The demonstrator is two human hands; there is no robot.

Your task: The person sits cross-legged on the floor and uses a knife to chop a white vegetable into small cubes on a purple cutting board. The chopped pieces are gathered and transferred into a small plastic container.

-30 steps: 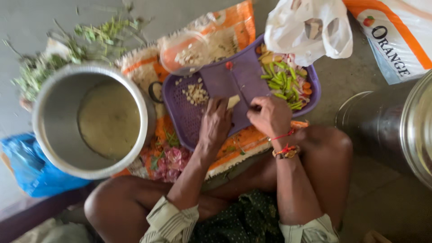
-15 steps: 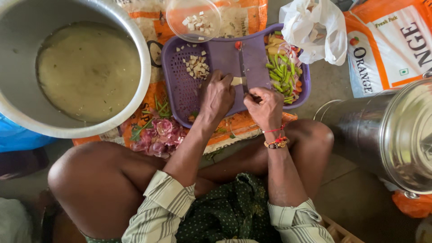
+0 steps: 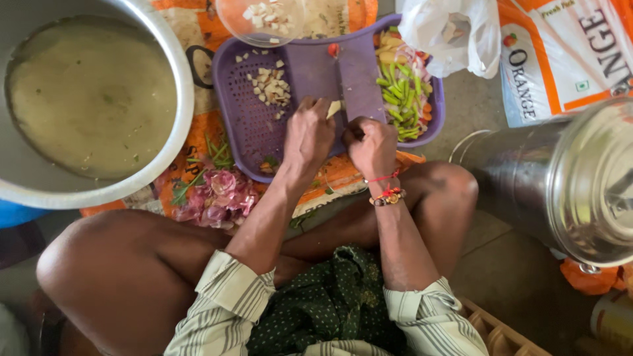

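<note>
Head camera, looking straight down, shows a person seated on the floor with knees spread, both hands working over a purple perforated tray (image 3: 247, 125). A flat purple cutting board (image 3: 343, 72) lies in the middle of that tray. The left hand (image 3: 308, 135) rests on the board's near edge with its fingers curled narrow, pinching a small pale piece of vegetable (image 3: 335, 109) that pokes out at the fingertips. The piece is cream-coloured, blunt and short, and sits between the two hands on the near end of the board. The right hand (image 3: 370, 144) is closed in a fist just beside it; what it grips cannot be told, since the fingers hide it. A red thread and a beaded band circle the right wrist.

On the tray's left half lies a scatter of small pale diced cubes (image 3: 273, 86). On the right half sits a heap of cut green beans (image 3: 401, 92) mixed with orange and pink slices. A clear bowl (image 3: 264, 20) holding more pale cubes touches the tray's far rim. A large steel pot (image 3: 92, 105) of murky yellowish liquid stands to the left, and pink onion peels (image 3: 221, 194) lie near the left knee. A steel drum (image 3: 560, 178) lies to the right.
</note>
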